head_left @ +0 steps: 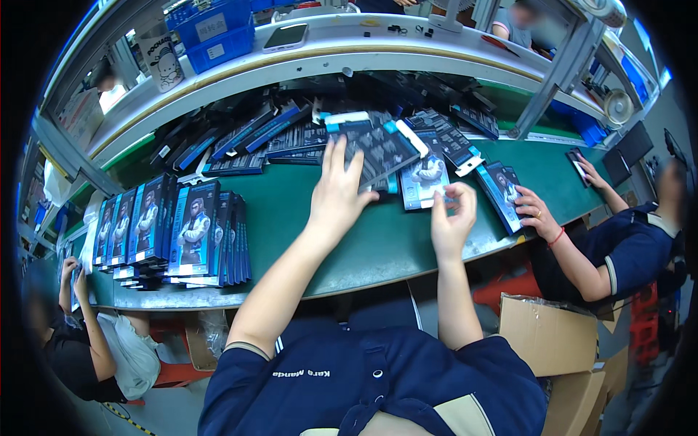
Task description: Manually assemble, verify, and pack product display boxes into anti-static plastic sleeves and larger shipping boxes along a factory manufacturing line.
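Navy shirt [276, 400] nearest in the head view; beyond it, the left hand [338, 182] spreads its fingers apart against a dark box [385, 156] mid-tabletop [378, 247]. Right hand [454, 218] fingers curl at a portrait box's [424, 190] front corner, grip unclear; box stacks [193, 232] stand by the tabletop's front edge, left.

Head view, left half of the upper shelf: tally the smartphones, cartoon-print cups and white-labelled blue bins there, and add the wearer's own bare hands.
Smartphone: 1
Cartoon-print cup: 1
White-labelled blue bins: 2
Wearer's bare hands: 2 (left hand, right hand)
Total: 6
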`<state>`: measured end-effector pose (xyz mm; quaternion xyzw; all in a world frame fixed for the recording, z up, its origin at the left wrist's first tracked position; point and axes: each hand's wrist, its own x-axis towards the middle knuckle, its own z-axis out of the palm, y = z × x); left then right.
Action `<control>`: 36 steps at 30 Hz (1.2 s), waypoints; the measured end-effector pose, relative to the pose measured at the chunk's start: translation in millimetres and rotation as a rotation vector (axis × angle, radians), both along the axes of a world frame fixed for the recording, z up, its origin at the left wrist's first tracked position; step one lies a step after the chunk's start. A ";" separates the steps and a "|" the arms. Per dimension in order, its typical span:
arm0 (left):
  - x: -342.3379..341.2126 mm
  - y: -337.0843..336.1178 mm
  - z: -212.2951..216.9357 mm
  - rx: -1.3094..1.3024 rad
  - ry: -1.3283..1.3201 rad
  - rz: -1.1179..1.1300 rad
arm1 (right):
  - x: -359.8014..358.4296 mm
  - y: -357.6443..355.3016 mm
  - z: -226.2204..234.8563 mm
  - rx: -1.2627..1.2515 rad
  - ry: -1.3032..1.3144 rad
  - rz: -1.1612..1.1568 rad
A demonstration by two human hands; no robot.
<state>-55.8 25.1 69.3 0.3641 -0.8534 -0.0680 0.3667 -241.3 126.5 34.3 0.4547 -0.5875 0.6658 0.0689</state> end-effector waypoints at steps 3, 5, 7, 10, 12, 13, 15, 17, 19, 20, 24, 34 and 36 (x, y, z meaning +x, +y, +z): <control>-14.8 -26.8 -6.7 -0.171 -0.064 -0.030 | -50.6 4.4 19.7 0.145 0.042 -0.133; -18.0 -11.9 -11.1 -0.121 -0.063 -0.040 | -107.8 12.2 19.3 0.283 0.145 -0.172; -16.1 0.5 -14.3 -0.003 -0.115 -0.001 | -148.5 18.3 25.1 0.404 0.099 -0.210; -13.5 1.8 -21.0 -0.083 -0.140 -0.008 | -193.2 15.0 35.8 0.649 0.085 -0.249; -15.8 5.9 -20.5 -0.075 -0.132 -0.006 | -205.3 7.6 43.2 0.845 0.090 -0.263; -14.9 8.2 -21.2 -0.103 -0.134 -0.002 | -205.4 3.8 47.3 0.964 0.137 -0.255; -15.2 10.4 -21.4 -0.158 -0.121 -0.012 | -207.3 -2.4 56.5 1.167 0.039 -0.235; -17.0 15.2 -18.5 -0.201 -0.076 -0.065 | -214.8 2.7 46.5 1.159 -0.010 -0.269; -20.6 20.0 -18.7 -0.289 0.024 -0.194 | -220.4 16.5 32.8 1.095 -0.055 -0.293; -21.8 28.1 -14.0 -0.367 0.068 -0.243 | -211.6 23.3 30.0 1.072 -0.129 -0.298; -45.7 67.8 -40.3 -0.127 0.064 -0.807 | -142.2 70.0 31.4 1.106 -0.098 -0.401; -84.1 140.3 -62.4 0.412 0.132 -0.748 | -85.7 138.8 0.8 0.693 -0.176 -0.061; -78.6 142.8 -61.1 0.646 0.342 -0.941 | -62.8 141.5 32.2 0.356 -0.516 0.220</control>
